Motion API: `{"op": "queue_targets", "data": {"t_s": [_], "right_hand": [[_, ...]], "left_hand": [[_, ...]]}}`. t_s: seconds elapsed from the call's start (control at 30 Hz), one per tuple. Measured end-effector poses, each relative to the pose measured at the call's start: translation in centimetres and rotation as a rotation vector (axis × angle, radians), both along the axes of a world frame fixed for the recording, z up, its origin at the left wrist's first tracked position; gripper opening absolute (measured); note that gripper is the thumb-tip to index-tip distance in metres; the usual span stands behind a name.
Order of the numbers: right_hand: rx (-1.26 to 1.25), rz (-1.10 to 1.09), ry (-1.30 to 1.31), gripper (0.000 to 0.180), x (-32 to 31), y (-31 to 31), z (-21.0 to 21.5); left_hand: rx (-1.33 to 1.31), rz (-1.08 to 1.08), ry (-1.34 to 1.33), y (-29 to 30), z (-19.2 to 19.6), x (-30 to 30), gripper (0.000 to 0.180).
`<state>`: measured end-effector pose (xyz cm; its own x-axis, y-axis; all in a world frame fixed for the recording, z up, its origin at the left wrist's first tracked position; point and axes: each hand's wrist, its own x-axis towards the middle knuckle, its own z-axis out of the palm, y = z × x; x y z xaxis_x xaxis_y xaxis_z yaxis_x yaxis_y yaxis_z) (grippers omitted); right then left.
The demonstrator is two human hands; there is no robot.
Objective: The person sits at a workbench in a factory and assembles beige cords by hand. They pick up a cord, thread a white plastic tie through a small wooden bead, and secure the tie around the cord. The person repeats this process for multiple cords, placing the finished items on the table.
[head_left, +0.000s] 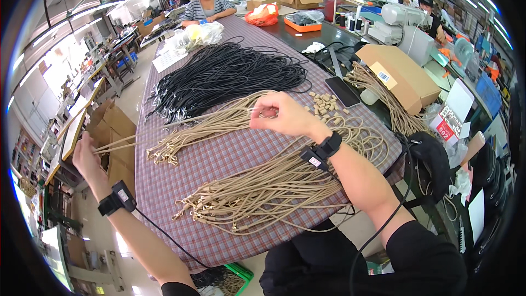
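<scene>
My left hand (pixel 89 160), past the table's left edge, is closed on the end of a beige cord (pixel 118 145). Two strands stretch from it over the table toward my right hand (pixel 282 114). There, thumb and fingers curl into a ring around the cord's other part; the exact grip is partly hidden. Under the strands lies a bundle of beige cords (pixel 205 134) with metal hooks at its left end. A second, larger beige bundle (pixel 268 192) lies nearer me, its metal hooks also to the left. Behind sits a big heap of black cords (pixel 230 74).
Small tan pieces (pixel 327 104) and a phone (pixel 343 92) lie right of my right hand. A cardboard box (pixel 402 74) rests on more beige cords (pixel 378 90). The checked tablecloth (pixel 159 203) covers the table. A person in stripes (pixel 207 8) sits at the far end.
</scene>
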<state>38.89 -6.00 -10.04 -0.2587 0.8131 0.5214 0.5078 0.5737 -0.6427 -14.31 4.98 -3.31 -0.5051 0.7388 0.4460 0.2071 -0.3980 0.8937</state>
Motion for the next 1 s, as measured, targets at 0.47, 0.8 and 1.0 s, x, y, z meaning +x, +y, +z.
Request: {"op": "queue_targets", "data": {"t_s": [0.47,0.8,1.0], "right_hand": [[0.389,-0.795,-0.555,0.01,3.0,0.5,-0.9],[0.091,-0.666,0.333,0.034,6.4,3.2,-4.4],[-0.061,-0.454,0.662,0.028,5.9,4.6,-5.0]], "left_hand": [[-0.8,-0.585,0.768,2.0,-9.6,4.4,0.024],[-0.848,-0.915,0.738,2.8,-10.8,4.1,0.005],[-0.695,-0.606,1.335,2.2,-8.2,5.6,0.009]]}}
